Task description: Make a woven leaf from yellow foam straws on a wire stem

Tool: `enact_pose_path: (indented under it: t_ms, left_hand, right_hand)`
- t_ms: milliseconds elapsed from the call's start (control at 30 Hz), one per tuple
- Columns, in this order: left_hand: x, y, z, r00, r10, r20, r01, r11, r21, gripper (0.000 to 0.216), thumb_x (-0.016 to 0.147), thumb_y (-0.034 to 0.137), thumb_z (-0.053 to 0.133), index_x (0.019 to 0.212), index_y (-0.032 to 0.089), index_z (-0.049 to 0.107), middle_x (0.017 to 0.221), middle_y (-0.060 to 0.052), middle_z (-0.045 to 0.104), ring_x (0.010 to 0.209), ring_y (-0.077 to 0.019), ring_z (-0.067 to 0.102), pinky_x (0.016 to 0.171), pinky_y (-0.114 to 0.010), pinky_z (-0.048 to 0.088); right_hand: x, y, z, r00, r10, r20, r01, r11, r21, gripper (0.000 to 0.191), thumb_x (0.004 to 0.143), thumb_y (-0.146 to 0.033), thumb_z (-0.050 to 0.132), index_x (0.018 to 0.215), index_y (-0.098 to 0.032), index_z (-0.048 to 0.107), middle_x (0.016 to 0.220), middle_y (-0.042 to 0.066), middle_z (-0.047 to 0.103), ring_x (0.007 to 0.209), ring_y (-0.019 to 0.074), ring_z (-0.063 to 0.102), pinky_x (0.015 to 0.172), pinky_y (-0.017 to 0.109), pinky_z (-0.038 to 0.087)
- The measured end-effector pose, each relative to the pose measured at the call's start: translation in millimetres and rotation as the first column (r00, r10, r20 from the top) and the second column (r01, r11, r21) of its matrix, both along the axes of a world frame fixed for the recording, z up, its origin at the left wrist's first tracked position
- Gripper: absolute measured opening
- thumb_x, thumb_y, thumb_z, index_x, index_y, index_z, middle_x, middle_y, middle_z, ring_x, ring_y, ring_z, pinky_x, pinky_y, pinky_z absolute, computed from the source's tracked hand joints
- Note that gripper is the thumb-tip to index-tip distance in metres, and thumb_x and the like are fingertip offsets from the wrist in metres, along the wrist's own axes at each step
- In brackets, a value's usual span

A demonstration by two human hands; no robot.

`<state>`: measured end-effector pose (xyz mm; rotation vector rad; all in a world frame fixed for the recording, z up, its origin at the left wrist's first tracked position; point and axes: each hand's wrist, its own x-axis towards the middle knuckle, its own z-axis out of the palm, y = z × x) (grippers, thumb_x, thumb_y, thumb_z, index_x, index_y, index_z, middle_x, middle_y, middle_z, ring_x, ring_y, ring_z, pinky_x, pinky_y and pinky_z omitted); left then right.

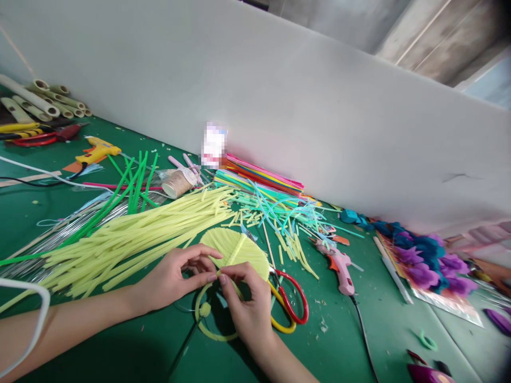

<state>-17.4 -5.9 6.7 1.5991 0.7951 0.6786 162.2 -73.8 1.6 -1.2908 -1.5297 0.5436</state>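
Close together at the lower middle, my left hand (170,276) and my right hand (249,300) pinch a pale yellow pipe cleaner (218,273) between their fingertips. Most of that piece is hidden by the fingers. Just behind them lies a leaf shape (223,240) made of yellow pipe cleaners, with a raised midrib. Under the hands, a yellow pipe cleaner ring (215,336) rests near a small yellow knob (205,309) on a dark thin stem. Scissors with red and yellow handles (304,300) lie beside my right hand, blades partly covered by the leaf.
A heap of yellow pipe cleaners (136,234) spreads at left. Turquoise cut pieces (275,205) lie behind. A pink glue gun (341,271) with its cord sits right, a yellow glue gun (98,150) far left. Purple flowers (451,271) rest at right. A grey partition (239,80) borders the table.
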Motion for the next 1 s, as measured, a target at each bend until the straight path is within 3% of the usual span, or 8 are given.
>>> enact_pose_path:
  t_ms: [467, 700, 1000]
  left_hand:
    - [2.4, 2.1, 2.6, 0.995, -0.07, -0.069, 0.073, 0.996, 0.045, 0.024, 0.088, 0.038, 0.065, 0.102, 0.019, 0.069, 0.095, -0.004, 0.074, 0.085, -0.0174, 0.068, 0.076, -0.025, 0.053]
    - [1.9, 1.7, 2.6, 0.994, -0.093, -0.064, 0.094, 0.996, 0.013, 0.034, 0.089, 0.041, 0.063, 0.114, 0.018, 0.064, 0.089, -0.004, 0.072, 0.083, -0.0177, 0.068, 0.073, -0.025, 0.052]
    - [1.8, 3.0, 1.0, 0.97, -0.192, -0.15, 0.209, 0.973, 0.103, 0.027, 0.088, 0.043, 0.063, 0.094, 0.017, 0.071, 0.078, -0.002, 0.07, 0.068, -0.014, 0.062, 0.064, -0.021, 0.048]
  right_hand:
    - [-0.6, -1.7, -0.4, 0.999, 0.033, -0.03, -0.035, 0.997, -0.071, 0.006, 0.088, -0.022, 0.062, 0.086, -0.019, 0.067, 0.078, 0.003, 0.068, 0.071, 0.0157, 0.061, 0.065, 0.028, 0.047]
    - [2.3, 0.3, 3.4, 0.994, 0.097, -0.051, -0.099, 0.994, -0.047, 0.004, 0.092, -0.02, 0.055, 0.089, -0.02, 0.059, 0.09, 0.005, 0.063, 0.087, 0.0185, 0.06, 0.078, 0.032, 0.048]
    - [-3.2, -0.4, 5.1, 0.956, -0.011, -0.294, 0.0, 0.999, -0.035, 0.01, 0.1, -0.028, 0.045, 0.095, -0.022, 0.052, 0.09, 0.003, 0.053, 0.085, 0.0161, 0.055, 0.074, 0.028, 0.047]
